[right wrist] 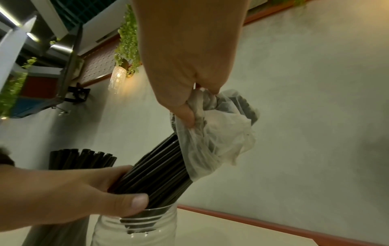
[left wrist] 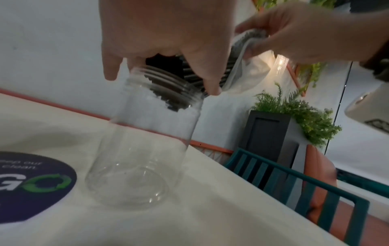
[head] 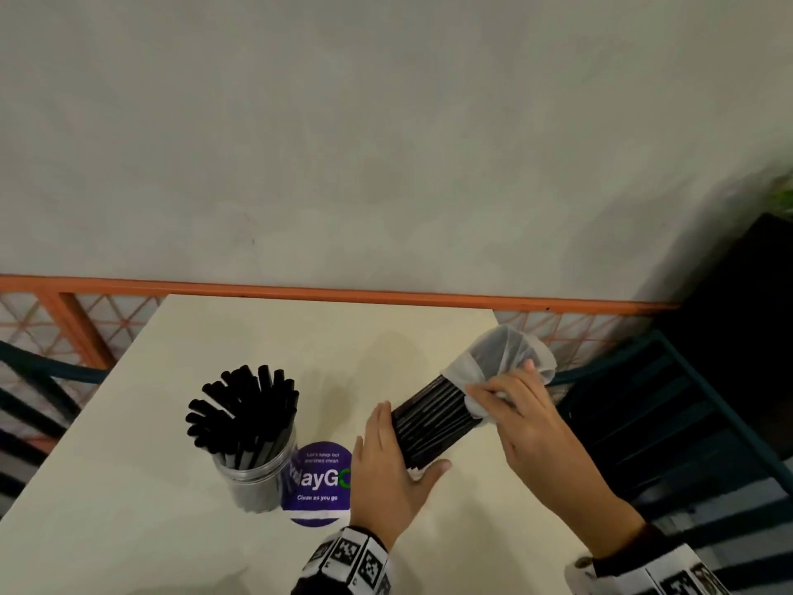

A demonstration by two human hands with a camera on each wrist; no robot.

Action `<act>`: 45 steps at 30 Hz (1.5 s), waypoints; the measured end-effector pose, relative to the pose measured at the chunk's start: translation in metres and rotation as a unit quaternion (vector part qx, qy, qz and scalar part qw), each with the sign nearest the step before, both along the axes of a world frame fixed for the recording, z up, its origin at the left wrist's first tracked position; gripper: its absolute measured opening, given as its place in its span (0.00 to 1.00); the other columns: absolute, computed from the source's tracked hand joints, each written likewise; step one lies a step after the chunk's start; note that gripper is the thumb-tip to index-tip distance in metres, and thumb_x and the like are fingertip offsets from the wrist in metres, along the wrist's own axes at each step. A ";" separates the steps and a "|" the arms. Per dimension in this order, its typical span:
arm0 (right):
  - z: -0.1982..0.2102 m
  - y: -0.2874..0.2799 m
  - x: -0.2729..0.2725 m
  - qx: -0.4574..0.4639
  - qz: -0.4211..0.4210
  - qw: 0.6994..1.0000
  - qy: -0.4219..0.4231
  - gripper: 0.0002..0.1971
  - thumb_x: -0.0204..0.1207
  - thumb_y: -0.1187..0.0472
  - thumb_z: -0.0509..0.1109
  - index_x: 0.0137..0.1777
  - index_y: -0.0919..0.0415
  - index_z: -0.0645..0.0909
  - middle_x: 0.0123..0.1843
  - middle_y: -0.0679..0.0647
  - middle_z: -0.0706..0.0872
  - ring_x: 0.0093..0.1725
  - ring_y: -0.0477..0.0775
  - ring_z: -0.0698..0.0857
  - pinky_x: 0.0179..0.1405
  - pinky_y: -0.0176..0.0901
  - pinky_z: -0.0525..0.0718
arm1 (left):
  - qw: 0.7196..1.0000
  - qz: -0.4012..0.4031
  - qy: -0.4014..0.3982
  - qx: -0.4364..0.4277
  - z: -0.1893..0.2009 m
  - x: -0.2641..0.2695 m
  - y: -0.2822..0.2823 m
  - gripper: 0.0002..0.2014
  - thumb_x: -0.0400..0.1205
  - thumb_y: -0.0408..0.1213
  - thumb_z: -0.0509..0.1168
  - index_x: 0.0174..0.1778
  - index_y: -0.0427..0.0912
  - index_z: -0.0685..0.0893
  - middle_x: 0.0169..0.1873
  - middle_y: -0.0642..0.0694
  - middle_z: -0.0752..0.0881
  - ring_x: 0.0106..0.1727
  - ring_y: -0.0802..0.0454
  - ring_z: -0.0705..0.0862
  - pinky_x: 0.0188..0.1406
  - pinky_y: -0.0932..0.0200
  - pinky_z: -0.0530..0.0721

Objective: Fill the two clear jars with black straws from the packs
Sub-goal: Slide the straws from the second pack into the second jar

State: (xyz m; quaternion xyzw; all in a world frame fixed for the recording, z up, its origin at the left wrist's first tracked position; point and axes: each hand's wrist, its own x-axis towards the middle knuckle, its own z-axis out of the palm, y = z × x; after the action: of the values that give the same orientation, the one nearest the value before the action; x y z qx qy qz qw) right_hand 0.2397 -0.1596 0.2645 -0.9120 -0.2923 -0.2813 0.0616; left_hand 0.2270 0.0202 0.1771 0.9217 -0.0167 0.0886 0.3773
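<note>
Bundle of black straws (head: 431,418) tilted, lower ends entering the mouth of the empty clear jar (left wrist: 139,149), upper ends inside a thin clear plastic pack (head: 502,358); this jar stands upright on the pale surface (head: 141,487), just right of a round purple sticker (head: 319,483); left hand (head: 392,470) curled round the bundle at the jar mouth, thumb on the near side, fingers on the far side; right hand (head: 521,418) pinches the bunched plastic at the upper part of the bundle, thumb and fingers closed on the film; second clear jar (head: 257,474) stands left of the sticker, packed with upright black straws that fan out above its rim; beyond the surface, an orange rail (head: 386,294) along a grey wall; teal slatted chair (left wrist: 294,183) and dark planter with green foliage (left wrist: 271,133) to the right.
</note>
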 end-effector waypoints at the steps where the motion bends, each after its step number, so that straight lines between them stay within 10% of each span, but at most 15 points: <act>1: 0.001 0.003 -0.001 -0.007 0.006 1.000 0.000 0.20 0.70 0.78 0.69 0.61 0.65 0.81 0.53 0.52 0.75 0.55 0.53 0.77 0.78 0.58 0.61 | 1.000 0.000 0.001 0.010 -0.003 0.001 -0.001 0.52 0.65 0.77 0.52 0.74 0.37 0.61 0.71 0.40 0.74 0.69 0.41 0.76 0.64 0.42 0.80; 11: 0.017 0.044 -0.011 -0.214 0.088 0.973 -0.025 0.19 0.76 0.66 0.52 0.61 0.62 0.79 0.50 0.54 0.84 0.54 0.55 0.79 0.76 0.59 0.65 | 0.997 -0.008 0.074 0.027 -0.007 0.006 -0.002 0.51 0.70 0.74 0.46 0.74 0.29 0.65 0.66 0.33 0.77 0.60 0.38 0.83 0.50 0.45 0.87; 16: 0.008 0.056 -0.010 -0.360 0.121 0.925 -0.014 0.12 0.72 0.56 0.68 0.54 0.53 0.85 0.48 0.48 0.89 0.49 0.49 0.87 0.75 0.51 0.66 | 0.998 -0.022 0.057 0.031 -0.018 0.010 0.005 0.48 0.66 0.64 0.50 0.78 0.36 0.57 0.73 0.40 0.68 0.66 0.47 0.77 0.61 0.54 0.82; 23: 0.036 0.060 -0.004 -0.419 0.094 0.903 -0.019 0.24 0.80 0.65 0.44 0.55 0.53 0.84 0.49 0.48 0.87 0.47 0.49 0.86 0.69 0.52 0.76 | 0.998 -0.021 0.027 -0.044 -0.013 0.007 0.007 0.53 0.60 0.67 0.59 0.76 0.36 0.59 0.69 0.42 0.71 0.58 0.43 0.81 0.51 0.48 0.85; 26: 0.056 0.053 0.001 -0.376 0.079 0.920 -0.072 0.32 0.79 0.71 0.35 0.55 0.56 0.84 0.47 0.50 0.87 0.46 0.53 0.86 0.68 0.54 0.76 | 0.998 -0.017 0.048 -0.028 -0.010 0.006 0.007 0.59 0.58 0.78 0.55 0.78 0.39 0.55 0.71 0.44 0.68 0.64 0.45 0.78 0.58 0.48 0.83; 32: 0.095 0.021 -0.001 -0.267 -0.078 0.955 -0.106 0.32 0.63 0.72 0.51 0.70 0.60 0.72 0.58 0.61 0.78 0.52 0.62 0.79 0.65 0.60 0.73 | 0.996 -0.009 0.089 -0.017 0.003 0.000 0.014 0.65 0.55 0.82 0.49 0.80 0.40 0.44 0.77 0.40 0.59 0.73 0.43 0.70 0.64 0.50 0.79; 35: 0.096 0.006 -0.024 -0.140 -0.138 0.979 -0.057 0.37 0.57 0.73 0.72 0.70 0.58 0.73 0.58 0.62 0.77 0.53 0.63 0.74 0.58 0.60 0.71 | 0.995 0.018 0.070 -0.069 0.021 -0.012 0.021 0.59 0.61 0.70 0.65 0.80 0.40 0.46 0.78 0.39 0.55 0.77 0.43 0.62 0.70 0.50 0.73; 38: 0.082 -0.002 -0.060 0.029 -0.139 0.986 0.082 0.39 0.59 0.61 0.80 0.71 0.52 0.68 0.60 0.51 0.70 0.58 0.54 0.68 0.58 0.59 0.76 | 0.991 0.057 0.018 -0.121 0.046 -0.038 0.029 0.50 0.65 0.68 0.60 0.78 0.42 0.57 0.73 0.42 0.62 0.72 0.46 0.67 0.68 0.57 0.71; 41: 0.059 0.002 -0.094 0.222 -0.081 0.943 0.235 0.38 0.62 0.52 0.79 0.71 0.36 0.65 0.56 0.33 0.67 0.58 0.39 0.67 0.58 0.33 0.72 | 0.977 0.024 0.066 -0.204 0.070 -0.071 0.031 0.30 0.69 0.65 0.54 0.62 0.51 0.74 0.58 0.48 0.77 0.53 0.58 0.79 0.48 0.75 0.75; 45: 0.018 0.012 -0.126 0.368 -0.014 0.851 0.375 0.42 0.52 0.35 0.80 0.67 0.28 0.65 0.59 0.25 0.71 0.63 0.30 0.74 0.55 0.27 0.77 | 0.916 -0.049 0.221 -0.331 0.080 -0.105 0.029 0.20 0.75 0.60 0.54 0.46 0.49 0.83 0.40 0.47 0.88 0.34 0.56 0.86 0.40 0.63 0.84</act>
State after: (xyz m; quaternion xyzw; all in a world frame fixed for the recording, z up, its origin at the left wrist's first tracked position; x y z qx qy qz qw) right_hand 0.1141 -0.1477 0.2829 -0.8628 -0.1092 -0.0056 0.4936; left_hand 0.1221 0.0492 0.2569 0.7380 0.0525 -0.1352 0.6591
